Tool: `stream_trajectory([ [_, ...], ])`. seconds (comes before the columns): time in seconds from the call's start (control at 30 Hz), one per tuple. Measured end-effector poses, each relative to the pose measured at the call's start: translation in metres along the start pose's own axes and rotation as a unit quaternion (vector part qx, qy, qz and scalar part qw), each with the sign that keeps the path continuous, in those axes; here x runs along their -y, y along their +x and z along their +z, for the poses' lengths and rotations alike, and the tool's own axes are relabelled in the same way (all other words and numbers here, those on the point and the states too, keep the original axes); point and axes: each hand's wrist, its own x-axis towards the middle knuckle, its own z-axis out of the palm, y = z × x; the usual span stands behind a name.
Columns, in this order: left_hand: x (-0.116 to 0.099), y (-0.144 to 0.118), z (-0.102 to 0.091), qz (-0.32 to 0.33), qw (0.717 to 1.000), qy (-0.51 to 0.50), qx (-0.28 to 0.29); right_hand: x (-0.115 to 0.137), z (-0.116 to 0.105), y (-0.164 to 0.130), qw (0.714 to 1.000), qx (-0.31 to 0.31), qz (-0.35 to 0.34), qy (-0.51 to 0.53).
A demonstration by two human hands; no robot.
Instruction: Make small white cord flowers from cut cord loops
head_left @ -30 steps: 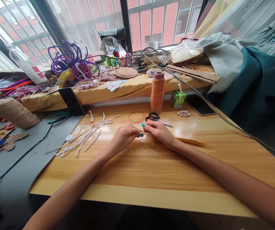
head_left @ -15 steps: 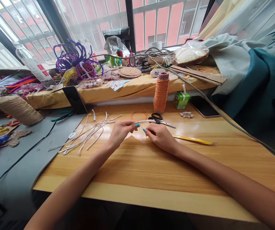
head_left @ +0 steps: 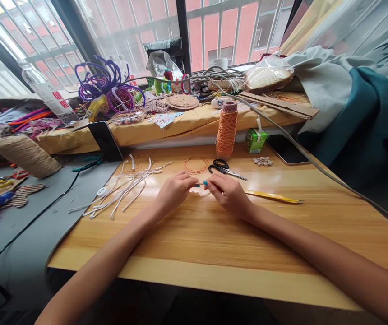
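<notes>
Over the middle of the table, my left hand (head_left: pixel 179 189) is closed, its fingertips pinched on a white cord, mostly hidden by the fingers. Close beside it, my right hand (head_left: pixel 227 192) pinches at the orange thread, thumb and forefinger together. Only a short pale stretch of the cord (head_left: pixel 201 183) shows between the fingertips. Just behind the hands lie a loose coil of orange thread (head_left: pixel 196 165) and black-handled scissors (head_left: pixel 227 169). An orange thread cone (head_left: pixel 227 131) stands upright farther back. Several cut white cords (head_left: pixel 126 189) are scattered left of my left hand.
Yellow tweezers (head_left: pixel 275 197) lie right of my right hand. Behind them are small pale beads (head_left: pixel 262 161), a green drink carton (head_left: pixel 256 140) and a phone (head_left: pixel 288 149). A grey cable (head_left: pixel 302 146) crosses the right side. Craft supplies crowd the back ledge (head_left: pixel 180 124).
Both hands have drawn closer and turned slightly. The white cord end that stuck out over my right hand, and the orange thread stretched between the fingers, are now mostly hidden.
</notes>
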Motion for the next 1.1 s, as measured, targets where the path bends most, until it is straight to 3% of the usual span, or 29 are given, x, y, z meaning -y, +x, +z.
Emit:
stream_trajectory([
  [0.13,-0.007,-0.001,0.003,0.064,0.997,-0.052,-0.007,-0.003,-0.005,0.006,0.982,-0.018,0.131,0.132],
  [0.27,-0.015,0.0,0.001,0.053,0.979,-0.197,0.016,-0.012,-0.005,0.01,0.939,0.031,0.226,0.256],
  [0.37,-0.02,0.002,-0.005,-0.047,0.93,-0.364,0.03,-0.016,-0.003,0.012,0.92,0.074,0.256,0.287],
  [0.47,-0.023,0.006,-0.013,-0.187,0.854,-0.486,0.009,-0.017,-0.001,0.013,0.914,0.076,0.291,0.271],
  [0.57,-0.021,0.01,-0.016,-0.284,0.8,-0.526,-0.054,-0.016,0.0,0.012,0.919,0.069,0.315,0.226],
  [0.63,-0.018,0.011,-0.014,-0.323,0.788,-0.518,-0.084,-0.014,0.002,0.011,0.937,0.078,0.291,0.177],
  [0.73,-0.009,0.009,-0.008,-0.348,0.808,-0.467,-0.089,-0.01,0.005,0.007,0.976,0.087,0.196,0.044],
  [0.87,0.0,0.004,-0.001,-0.301,0.897,-0.315,-0.076,-0.006,0.009,0.001,0.988,0.094,0.071,-0.103],
  [0.97,0.002,0.002,0.0,-0.219,0.954,-0.192,-0.075,-0.005,0.009,-0.001,0.989,0.082,0.011,-0.12],
  [1.1,0.003,0.001,0.001,-0.106,0.99,-0.081,-0.051,-0.003,0.005,-0.001,0.998,0.042,-0.035,-0.037],
])
